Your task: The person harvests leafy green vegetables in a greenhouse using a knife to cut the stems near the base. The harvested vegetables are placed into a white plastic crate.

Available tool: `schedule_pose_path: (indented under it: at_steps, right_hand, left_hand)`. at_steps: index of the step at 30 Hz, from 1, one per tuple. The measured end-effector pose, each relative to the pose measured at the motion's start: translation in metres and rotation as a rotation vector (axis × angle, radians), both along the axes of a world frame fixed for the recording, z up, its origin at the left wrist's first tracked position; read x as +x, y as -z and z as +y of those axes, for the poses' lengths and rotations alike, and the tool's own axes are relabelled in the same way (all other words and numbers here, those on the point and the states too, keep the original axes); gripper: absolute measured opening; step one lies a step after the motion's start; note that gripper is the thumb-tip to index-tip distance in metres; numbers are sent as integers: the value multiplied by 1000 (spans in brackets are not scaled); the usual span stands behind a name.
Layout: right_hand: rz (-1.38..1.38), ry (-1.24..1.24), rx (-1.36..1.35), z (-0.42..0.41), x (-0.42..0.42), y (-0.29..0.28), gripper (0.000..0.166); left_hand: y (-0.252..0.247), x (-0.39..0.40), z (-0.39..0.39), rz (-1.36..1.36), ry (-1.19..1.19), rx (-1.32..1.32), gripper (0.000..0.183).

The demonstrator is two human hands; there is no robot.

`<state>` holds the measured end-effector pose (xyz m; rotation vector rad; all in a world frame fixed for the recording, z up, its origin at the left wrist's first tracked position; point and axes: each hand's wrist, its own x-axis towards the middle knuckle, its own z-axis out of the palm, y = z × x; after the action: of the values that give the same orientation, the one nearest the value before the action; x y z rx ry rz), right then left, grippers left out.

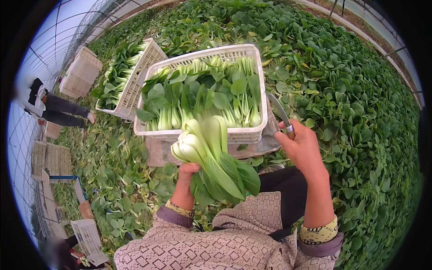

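Several heads of bok choy [206, 145] are gripped in my left hand [186, 177], their white bases up and to the left and their leaves hanging toward my lap. Part of that hand is hidden behind the leaves. My right hand [302, 145] is closed around the handle of a sickle [281, 109], whose curved blade points up beside the crate's right side. In front of me stands a white plastic crate [202, 135] with bok choy [199, 94] packed in rows, bases toward the long sides and leaves in the middle. The held bunch overlaps the crate's near rim in view.
A second crate [140, 77] of bok choy stands tilted in view at the left. Stacked crates [81, 72] and a standing person [60, 104] are farther left. Another person [57, 253] is at lower left by a crate [89, 239]. Growing leafy plants [357, 101] cover the right.
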<state>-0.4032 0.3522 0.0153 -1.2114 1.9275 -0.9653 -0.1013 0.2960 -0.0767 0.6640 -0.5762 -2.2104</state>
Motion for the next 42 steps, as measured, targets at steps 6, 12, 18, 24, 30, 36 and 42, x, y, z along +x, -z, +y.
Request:
schedule_pose_path:
  at_steps: [6, 12, 18, 24, 30, 36, 42]
  right_hand:
    - [-548, -22, -17, -130, 84, 111, 25]
    - [-659, 130, 71, -181, 123, 146, 24]
    - [-764, 202, 85, -210, 149, 171, 26]
    - [-939, 322, -25, -205, 152, 175, 12]
    - [-1034, 275, -264, -186, 153, 152, 11]
    - [-953, 259, -252, -184, 158, 159, 14]
    - [-599, 204, -253, -187, 164, 186, 13]
  left_hand:
    - [0, 60, -11, -180, -419, 56, 71]
    - [-32, 90, -60, -382, -579, -17, 65]
    - [-43, 104, -102, -422, -600, -84, 64]
    - [-48, 140, -142, -582, -601, -132, 58]
    - [-62, 181, -189, -679, -628, -302, 53]
    - [-89, 193, -217, -1440, -414, -497, 50]
    - [-97, 154, -269, -2297, 532, -1085, 49]
